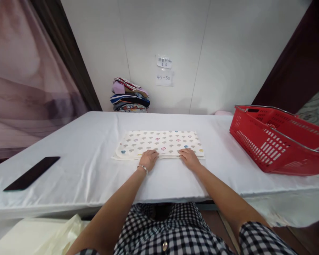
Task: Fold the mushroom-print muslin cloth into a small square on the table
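Observation:
A folded white cloth point(164, 140) with small grey, red, blue and yellow mushroom-like prints lies flat on the table in front of me. Several layers show along its near edge. My left hand point(149, 159), with a bracelet at its wrist, rests palm down on that edge, left of the middle. Farther right, my right hand point(190, 159) lies on the same edge, its fingers stretched over the fabric. Both thumbs are mostly hidden.
A white-covered table point(90, 177) spans the view. At right stands a red plastic basket point(279, 145) with metal handles. A dark flat object point(32, 173) lies at left. A pile of folded clothes point(130, 95) sits at the back, near wall-mounted paper signs point(164, 77).

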Action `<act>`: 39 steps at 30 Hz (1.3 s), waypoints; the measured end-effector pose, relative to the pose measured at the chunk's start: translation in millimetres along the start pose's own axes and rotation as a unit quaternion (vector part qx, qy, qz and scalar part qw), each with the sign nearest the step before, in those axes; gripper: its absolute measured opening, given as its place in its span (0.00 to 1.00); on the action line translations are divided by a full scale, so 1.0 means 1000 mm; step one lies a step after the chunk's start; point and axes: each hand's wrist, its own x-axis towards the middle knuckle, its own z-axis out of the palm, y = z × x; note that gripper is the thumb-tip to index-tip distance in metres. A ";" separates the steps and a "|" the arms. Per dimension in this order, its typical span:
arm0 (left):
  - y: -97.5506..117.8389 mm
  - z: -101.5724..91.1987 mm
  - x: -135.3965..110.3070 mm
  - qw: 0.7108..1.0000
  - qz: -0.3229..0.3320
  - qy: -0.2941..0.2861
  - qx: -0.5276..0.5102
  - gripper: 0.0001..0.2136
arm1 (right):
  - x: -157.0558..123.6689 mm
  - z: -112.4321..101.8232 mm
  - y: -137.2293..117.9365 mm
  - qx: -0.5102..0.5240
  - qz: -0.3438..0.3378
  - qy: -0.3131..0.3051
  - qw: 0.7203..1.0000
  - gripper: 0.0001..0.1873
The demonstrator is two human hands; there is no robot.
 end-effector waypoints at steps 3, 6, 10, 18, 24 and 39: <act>0.002 0.000 0.002 1.000 -0.025 0.001 -0.016 0.11 | -0.001 0.002 0.002 0.000 0.001 0.001 1.000 0.15; 0.006 -0.002 0.005 0.999 -0.035 -0.005 -0.006 0.10 | -0.001 0.003 0.002 0.005 0.000 0.003 1.000 0.15; 0.009 -0.004 0.007 0.999 -0.041 -0.009 0.012 0.11 | -0.001 0.004 0.001 0.001 0.006 0.001 1.000 0.16; 0.013 0.003 0.003 1.000 -0.023 0.002 0.005 0.12 | -0.002 0.005 0.001 0.006 0.000 0.016 1.000 0.16; 0.015 0.002 0.009 0.999 -0.013 -0.025 0.042 0.10 | -0.003 -0.004 -0.008 0.009 -0.008 0.020 1.000 0.15; 0.020 -0.002 0.011 0.990 0.036 -0.023 0.138 0.13 | -0.005 0.002 -0.005 0.002 -0.019 0.036 0.999 0.13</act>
